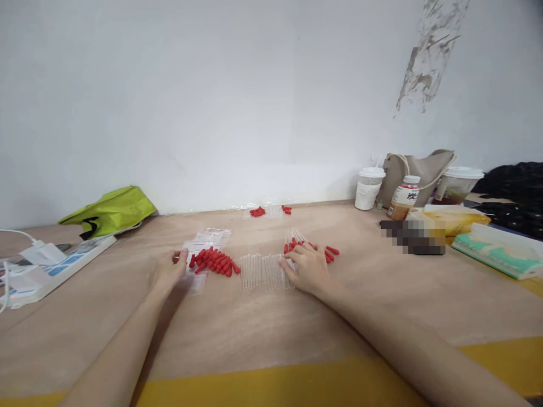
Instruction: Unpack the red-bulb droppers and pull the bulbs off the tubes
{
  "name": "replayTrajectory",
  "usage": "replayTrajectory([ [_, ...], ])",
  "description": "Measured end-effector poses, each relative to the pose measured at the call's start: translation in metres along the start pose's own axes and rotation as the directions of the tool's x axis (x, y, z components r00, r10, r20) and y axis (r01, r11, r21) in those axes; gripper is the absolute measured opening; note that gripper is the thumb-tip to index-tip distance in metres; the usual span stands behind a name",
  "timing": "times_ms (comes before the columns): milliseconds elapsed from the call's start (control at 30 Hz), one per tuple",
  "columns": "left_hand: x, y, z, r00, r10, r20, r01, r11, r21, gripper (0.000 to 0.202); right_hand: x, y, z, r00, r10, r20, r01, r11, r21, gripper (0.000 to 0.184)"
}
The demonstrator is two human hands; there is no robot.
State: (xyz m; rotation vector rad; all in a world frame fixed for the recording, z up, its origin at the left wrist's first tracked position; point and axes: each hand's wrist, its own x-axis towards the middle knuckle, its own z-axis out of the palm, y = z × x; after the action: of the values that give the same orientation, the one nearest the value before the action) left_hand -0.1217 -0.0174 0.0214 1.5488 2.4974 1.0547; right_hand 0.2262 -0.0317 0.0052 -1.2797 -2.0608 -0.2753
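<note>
My left hand (167,270) is at the left edge of a pile of small red club-shaped pieces (216,261). Its thumb and fingers are curled together; what they hold, if anything, I cannot make out. Clear zip bags (197,282) lie under and behind that pile, close to the fingers. To the right is a row of thin clear sticks (252,271) laid side by side. My right hand (309,270) rests over the row's right end with fingers apart, partly covering a second group of red pieces (332,250). More clear sticks (296,233) fan out behind it.
Small red pieces in clear bags (257,212) lie by the wall. At left are a power strip (80,257) with chargers and a yellow-green pouch (114,212). On the right stand a lidded cup (368,189), a bottle (404,198), a bag (424,167) and a tissue pack (496,251).
</note>
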Motion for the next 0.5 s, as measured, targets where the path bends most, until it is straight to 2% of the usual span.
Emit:
replayTrajectory([
  [67, 0.0, 0.001, -0.001, 1.0, -0.012, -0.001, 0.012, 1.0, 0.017, 0.032, 0.012, 0.016, -0.006, 0.984, 0.175, 0.032, -0.175, 0.984, 0.022, 0.027],
  [100, 0.0, 0.002, -0.002, 1.0, -0.015, 0.001, 0.015, 1.0, 0.025, 0.033, 0.018, 0.025, -0.009, 0.956, 0.284, 0.076, -0.288, 0.957, 0.039, 0.024],
  [167, -0.002, 0.005, -0.004, 1.0, -0.02, 0.005, 0.02, 0.999, 0.043, 0.034, 0.032, 0.046, -0.012, 0.837, 0.503, 0.216, -0.524, 0.85, 0.05, 0.018],
  [267, -0.006, 0.012, -0.008, 0.999, -0.044, 0.014, 0.043, 0.996, 0.077, 0.036, 0.049, 0.071, -0.008, 0.766, 0.57, 0.296, -0.604, 0.797, 0.027, 0.013],
  [400, -0.012, 0.02, -0.013, 0.999, -0.037, 0.016, 0.036, 0.996, 0.077, 0.039, 0.065, 0.085, 0.011, 0.723, 0.602, 0.339, -0.646, 0.763, 0.025, 0.01],
  [500, -0.014, 0.023, -0.015, 0.999, -0.038, 0.0, 0.037, 0.997, 0.061, 0.04, 0.073, 0.087, 0.026, 0.714, 0.605, 0.353, -0.66, 0.749, 0.052, 0.006],
])
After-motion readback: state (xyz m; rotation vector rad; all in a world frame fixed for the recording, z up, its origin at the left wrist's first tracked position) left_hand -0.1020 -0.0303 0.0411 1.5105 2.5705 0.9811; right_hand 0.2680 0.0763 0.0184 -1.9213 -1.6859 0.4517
